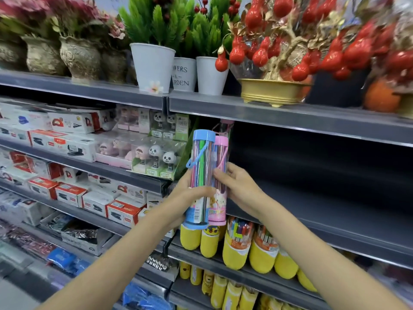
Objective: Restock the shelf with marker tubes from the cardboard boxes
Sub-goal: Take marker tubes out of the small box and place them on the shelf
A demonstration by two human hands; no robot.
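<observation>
I hold two clear marker tubes upright side by side in front of a dark shelf (335, 211). The blue-capped tube (199, 175) is on the left and the pink-capped tube (220, 173) on the right. My left hand (190, 198) grips the blue tube from the left, thumb across its front. My right hand (240, 189) grips the pink tube from the right, fingertips on its front. Another pink tube (225, 126) stands just behind them at the shelf's left end. No cardboard box is in view.
Yellow-based marker tubes (261, 249) fill the shelf below. Boxed staplers (73, 193) and panda toy packs (156, 157) stock the bays to the left. Potted artificial plants (154, 63) and red gourd ornaments (301, 52) line the top shelf.
</observation>
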